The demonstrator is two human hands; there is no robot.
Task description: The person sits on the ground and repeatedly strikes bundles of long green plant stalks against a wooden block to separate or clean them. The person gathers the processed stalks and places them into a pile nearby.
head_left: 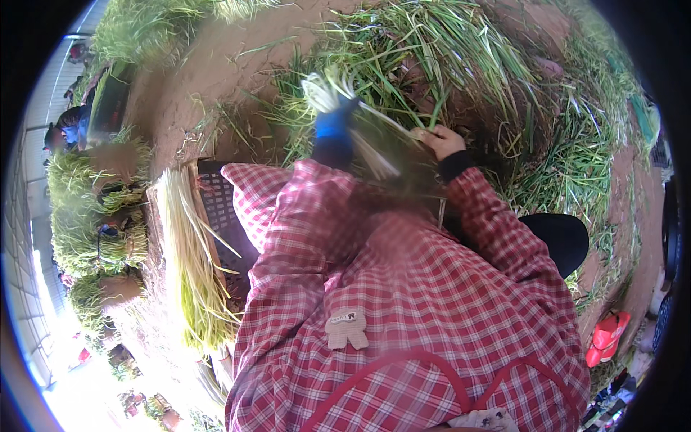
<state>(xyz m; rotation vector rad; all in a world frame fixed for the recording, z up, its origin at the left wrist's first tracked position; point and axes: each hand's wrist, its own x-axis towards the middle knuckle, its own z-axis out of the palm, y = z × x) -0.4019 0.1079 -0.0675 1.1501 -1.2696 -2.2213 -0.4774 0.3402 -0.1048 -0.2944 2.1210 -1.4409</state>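
My left hand [336, 116], in a blue and dark glove or wrap, is closed around a bundle of pale-stemmed leafy stalks [319, 93]; their white ends stick out beyond the fist. To its right, my bare right hand [444, 141] pinches the end of a long pale stalk [386, 116] with some green leaf between thumb and fingers. More pale stems, blurred, hang below my left fist. A loose pile of long green leaves [432, 48] lies on the ground just past both hands.
A dark plastic crate [218, 200] stands at my left, with long pale yellow-green stalks [181, 243] laid along its outer side. Bundled greens [97, 216] line the far left, where people [70, 129] are at work. Red plastic-looking objects [607, 337] lie at right.
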